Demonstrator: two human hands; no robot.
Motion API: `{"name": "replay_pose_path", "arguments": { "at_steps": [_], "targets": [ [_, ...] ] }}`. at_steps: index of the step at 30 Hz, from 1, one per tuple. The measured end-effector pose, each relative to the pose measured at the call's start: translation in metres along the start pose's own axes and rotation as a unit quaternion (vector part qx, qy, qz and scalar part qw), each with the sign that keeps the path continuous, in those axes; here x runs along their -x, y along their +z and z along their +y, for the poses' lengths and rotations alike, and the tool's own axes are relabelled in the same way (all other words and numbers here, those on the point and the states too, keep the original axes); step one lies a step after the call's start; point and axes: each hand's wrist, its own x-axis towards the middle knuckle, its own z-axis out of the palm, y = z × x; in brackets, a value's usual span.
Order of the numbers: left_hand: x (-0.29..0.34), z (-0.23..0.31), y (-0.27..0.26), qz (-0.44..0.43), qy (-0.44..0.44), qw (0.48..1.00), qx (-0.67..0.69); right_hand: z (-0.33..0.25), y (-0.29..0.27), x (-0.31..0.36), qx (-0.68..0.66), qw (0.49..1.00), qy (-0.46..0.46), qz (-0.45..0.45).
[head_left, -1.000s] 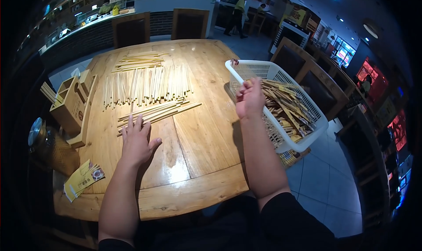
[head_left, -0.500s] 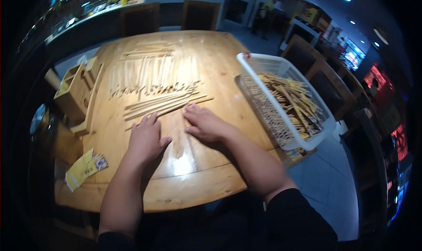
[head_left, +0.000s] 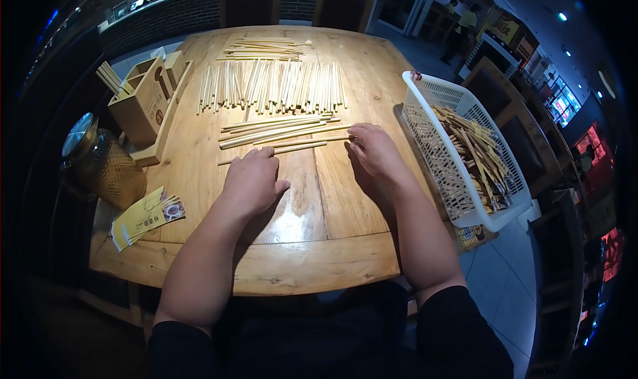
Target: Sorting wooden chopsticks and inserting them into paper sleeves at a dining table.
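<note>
A loose group of wooden chopsticks point(head_left: 282, 130) lies crosswise on the wooden table in front of me. My left hand point(head_left: 252, 183) rests at the left end of the nearest chopstick point(head_left: 296, 148), its thumb spread away from the fingers. At the right ends of the group is my right hand point(head_left: 377, 152), fingers bent and fingertips touching a chopstick's end; thumb and fingers look apart. Just beyond lies a wide row of chopsticks point(head_left: 272, 87) set side by side, pointing away from me. Farther off, another loose bunch of chopsticks point(head_left: 266, 49) lies crosswise.
A white plastic basket point(head_left: 435, 156) on the right holds many paper-sleeved chopsticks point(head_left: 475, 153). On the left stand a wooden caddy point(head_left: 139, 110) with chopsticks in it and a lidded glass jar point(head_left: 109, 163). Yellow paper sleeves point(head_left: 143, 219) lie near the front left corner.
My right hand has moved right, away from the left hand, to the chopsticks' right ends. The view has shifted, so the table sits farther right and higher.
</note>
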Motion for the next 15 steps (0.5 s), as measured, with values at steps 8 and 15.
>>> {"name": "replay_pose_path", "arguments": {
  "at_steps": [8, 15],
  "targets": [
    [-0.014, -0.007, 0.015, 0.141, -0.001, 0.99, 0.032, 0.006, 0.008, -0.002, 0.014, 0.999, -0.013, -0.038],
    [-0.018, -0.01, 0.022, 0.189, 0.043, 0.981, 0.014, -0.007, 0.014, -0.001, -0.018, 0.997, -0.041, -0.058]
  ]
}}
